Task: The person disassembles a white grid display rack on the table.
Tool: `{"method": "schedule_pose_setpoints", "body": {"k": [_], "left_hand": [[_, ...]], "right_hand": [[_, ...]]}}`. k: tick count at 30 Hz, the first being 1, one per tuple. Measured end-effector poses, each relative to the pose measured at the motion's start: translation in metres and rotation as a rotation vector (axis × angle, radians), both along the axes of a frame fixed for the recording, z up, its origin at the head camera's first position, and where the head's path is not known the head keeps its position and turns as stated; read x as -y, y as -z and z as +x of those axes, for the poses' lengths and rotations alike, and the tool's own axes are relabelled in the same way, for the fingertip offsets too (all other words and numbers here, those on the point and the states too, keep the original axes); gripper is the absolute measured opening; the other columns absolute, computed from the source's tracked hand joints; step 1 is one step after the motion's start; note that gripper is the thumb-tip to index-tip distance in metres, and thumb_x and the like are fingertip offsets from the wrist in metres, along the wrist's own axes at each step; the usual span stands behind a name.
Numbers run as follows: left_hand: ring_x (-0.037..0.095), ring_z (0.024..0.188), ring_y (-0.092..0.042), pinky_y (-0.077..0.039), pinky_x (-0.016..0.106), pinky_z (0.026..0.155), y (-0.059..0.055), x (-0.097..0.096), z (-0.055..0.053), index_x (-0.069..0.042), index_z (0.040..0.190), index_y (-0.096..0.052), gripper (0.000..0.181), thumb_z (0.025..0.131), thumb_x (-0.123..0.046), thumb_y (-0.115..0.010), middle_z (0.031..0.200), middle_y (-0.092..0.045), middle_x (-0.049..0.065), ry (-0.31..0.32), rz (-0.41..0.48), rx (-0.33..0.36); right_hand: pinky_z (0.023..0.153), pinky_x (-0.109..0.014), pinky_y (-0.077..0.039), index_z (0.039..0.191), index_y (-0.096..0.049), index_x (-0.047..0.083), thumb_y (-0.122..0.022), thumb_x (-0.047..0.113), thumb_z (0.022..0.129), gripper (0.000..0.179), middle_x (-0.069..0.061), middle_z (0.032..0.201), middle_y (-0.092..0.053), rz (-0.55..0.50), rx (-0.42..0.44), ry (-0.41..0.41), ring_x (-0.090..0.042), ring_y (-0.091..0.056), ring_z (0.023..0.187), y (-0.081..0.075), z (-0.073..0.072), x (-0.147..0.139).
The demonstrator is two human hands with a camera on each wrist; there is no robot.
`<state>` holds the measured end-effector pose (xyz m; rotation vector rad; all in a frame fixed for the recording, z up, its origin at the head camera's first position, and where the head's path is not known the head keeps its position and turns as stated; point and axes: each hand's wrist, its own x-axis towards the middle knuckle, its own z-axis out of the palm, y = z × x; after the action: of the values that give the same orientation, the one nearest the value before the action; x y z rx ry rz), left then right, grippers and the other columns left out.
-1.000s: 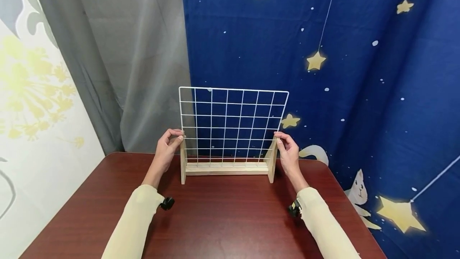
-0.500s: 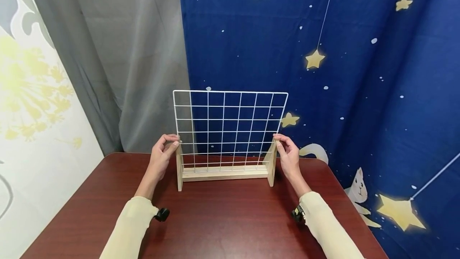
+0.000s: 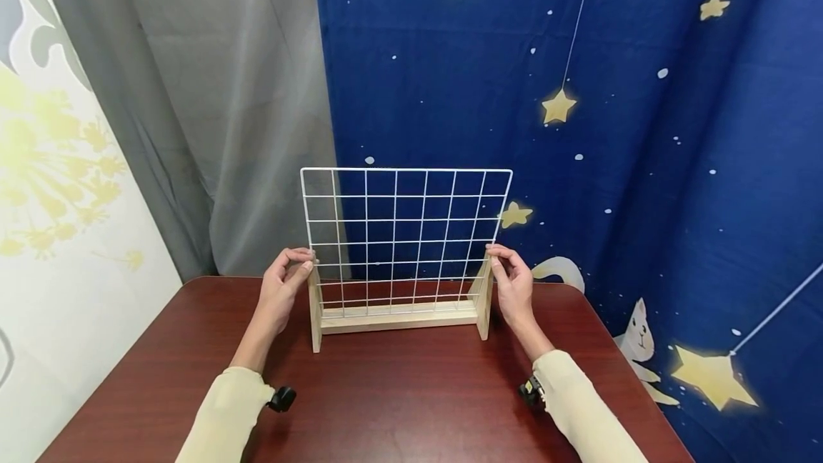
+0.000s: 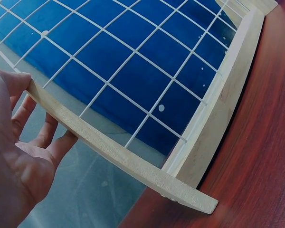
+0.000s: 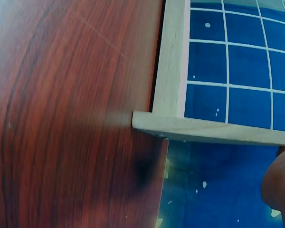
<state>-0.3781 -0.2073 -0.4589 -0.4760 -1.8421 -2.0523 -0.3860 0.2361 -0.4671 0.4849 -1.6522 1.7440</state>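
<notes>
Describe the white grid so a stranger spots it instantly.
Find the dark red table, then the pale wooden stand between the left hand and right hand. The grid rises from it: white wire in open squares, unlike the stand's solid wood.

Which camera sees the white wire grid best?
The head view: it shows almost the whole white wire grid, in its wooden stand. The left wrist view shows only part, cut off by the picture's edges; the right wrist view shows a smaller piece.
</notes>
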Motion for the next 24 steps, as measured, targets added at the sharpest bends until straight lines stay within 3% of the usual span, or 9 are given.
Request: {"method": "schedule_pose_setpoints", "body": {"k": [4, 8, 12, 16, 20, 24], "left_hand": [[0.005, 0.117, -0.068, -0.057, 0.015, 0.092, 0.001, -0.001, -0.001, 0.014, 0.12, -0.056, 0.029, 0.105, -0.008, -0.064, 0.129, -0.061, -0.002, 0.022, -0.01, 0.005], [0.005, 0.114, -0.07, -0.059, 0.017, 0.09, 0.001, 0.001, -0.002, 0.017, 0.123, -0.052, 0.034, 0.105, -0.009, -0.064, 0.129, -0.061, -0.001, 0.025, -0.008, 0.009], [0.007, 0.115, -0.071, -0.06, 0.019, 0.09, 0.0, 0.005, -0.001, 0.018, 0.122, -0.051, 0.033, 0.105, -0.008, -0.063, 0.13, -0.06, 0.002, 0.038, -0.005, 0.005], [0.008, 0.116, -0.071, -0.06, 0.02, 0.093, 0.0, 0.006, -0.001, 0.018, 0.122, -0.051, 0.033, 0.105, -0.008, -0.064, 0.131, -0.06, 0.003, 0.056, -0.006, 0.0], [0.007, 0.114, -0.071, -0.06, 0.019, 0.09, 0.002, 0.005, -0.002, 0.017, 0.121, -0.052, 0.032, 0.105, -0.008, -0.064, 0.131, -0.061, 0.005, 0.051, 0.004, 0.004], [0.005, 0.114, -0.07, -0.059, 0.018, 0.091, 0.002, 0.004, -0.003, 0.017, 0.121, -0.052, 0.032, 0.105, -0.007, -0.064, 0.13, -0.061, 0.003, 0.053, 0.024, 0.001]], "right_hand": [[0.105, -0.014, -0.05, 0.118, -0.067, -0.013, -0.058, -0.004, 0.104, 0.018, -0.034, 0.131, -0.065, 0.021, 0.027, 0.103, -0.017, -0.066, 0.126, 0.0, 0.005, 0.005], [0.102, -0.013, -0.049, 0.116, -0.069, 0.0, -0.057, 0.004, 0.106, 0.016, -0.016, 0.131, -0.073, 0.173, 0.097, 0.335, -0.021, -0.067, 0.128, -0.007, 0.01, 0.018], [0.107, -0.03, -0.043, 0.118, -0.065, 0.005, -0.064, 0.012, 0.101, 0.019, -0.008, 0.141, -0.065, 0.31, 0.13, 0.537, -0.027, -0.056, 0.135, -0.012, 0.018, 0.04], [0.112, -0.048, -0.037, 0.126, -0.059, 0.005, -0.074, 0.016, 0.092, 0.039, -0.015, 0.151, -0.049, 0.34, 0.07, 0.605, -0.034, -0.042, 0.139, -0.013, 0.026, 0.06], [0.113, -0.053, -0.038, 0.136, -0.057, 0.008, -0.08, 0.025, 0.089, 0.055, -0.016, 0.153, -0.045, 0.39, -0.019, 0.634, -0.036, -0.039, 0.141, -0.014, 0.031, 0.074], [0.113, -0.054, -0.041, 0.146, -0.056, 0.015, -0.084, 0.036, 0.087, 0.068, -0.014, 0.155, -0.046, 0.52, -0.109, 0.674, -0.036, -0.041, 0.142, -0.016, 0.031, 0.086]]}}
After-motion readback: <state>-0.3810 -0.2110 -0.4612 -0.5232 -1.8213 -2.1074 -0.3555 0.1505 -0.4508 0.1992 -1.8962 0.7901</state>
